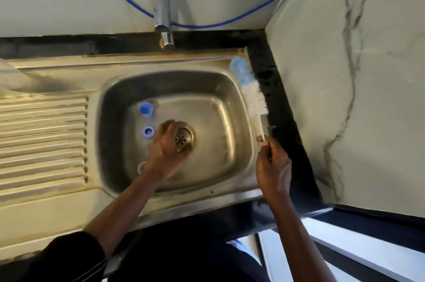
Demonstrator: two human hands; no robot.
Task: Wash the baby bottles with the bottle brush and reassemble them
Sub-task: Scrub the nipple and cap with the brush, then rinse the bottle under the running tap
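The sink (161, 70) was rendered in dull silver-grey, its drainboard (43, 134) patterned with parallel ribs. The cap (145, 109), ring (149, 131) and hose (207, 26) were shown blue, the drain (184, 136) brass-toned. The bottle brush (253, 97) was white-bristled and pale blue at the tip. The wall (368, 74) was veined grey on white.

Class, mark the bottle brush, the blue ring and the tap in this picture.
bottle brush (255, 101): head view, on its white bristles.
blue ring (148, 137): head view, on its outer wall.
tap (162, 3): head view, on its spout.
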